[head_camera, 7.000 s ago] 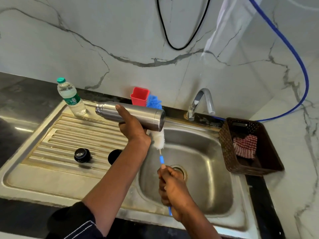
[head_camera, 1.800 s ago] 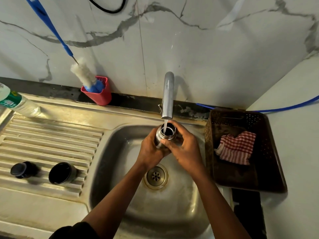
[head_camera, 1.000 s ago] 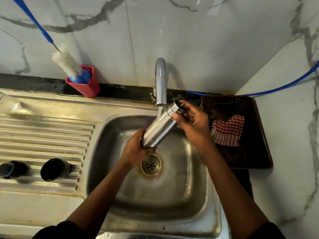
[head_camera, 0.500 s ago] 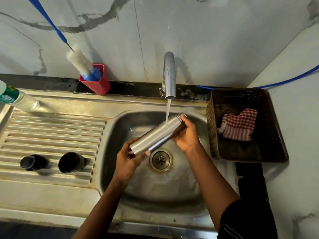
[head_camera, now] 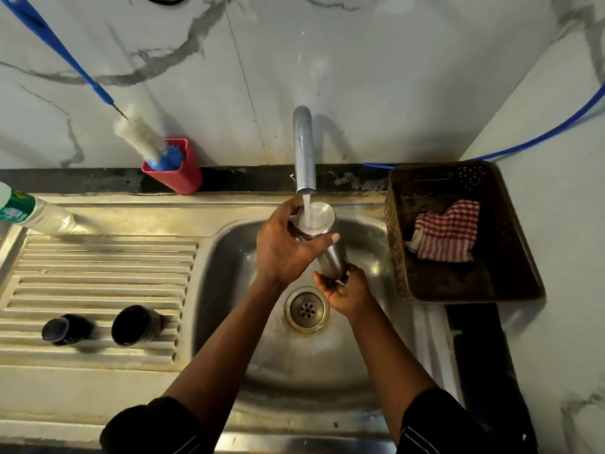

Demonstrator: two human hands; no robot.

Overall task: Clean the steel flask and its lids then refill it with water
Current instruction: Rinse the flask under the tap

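The steel flask (head_camera: 333, 257) is held nearly upright over the sink basin (head_camera: 294, 365), its flat closed end up. Water from the tap (head_camera: 303, 149) runs onto that end. My left hand (head_camera: 281, 250) grips the flask's upper part, thumb across its front. My right hand (head_camera: 347, 290) holds the lower end from below, so the mouth is hidden. Two black lids stand on the ribbed drainboard (head_camera: 98, 273): a small one (head_camera: 62, 329) and a larger cup-shaped one (head_camera: 134, 325).
A bottle brush (head_camera: 140, 136) with a blue handle leans in a red holder (head_camera: 176, 176) against the marble wall. A plastic water bottle (head_camera: 36, 216) lies at the far left. A brown basket (head_camera: 510, 257) with a checked cloth (head_camera: 447, 231) sits right of the basin.
The flask has turned from a slant to nearly upright with its closed end under the stream. My left hand moved up to the top part, my right hand down to the lower end.
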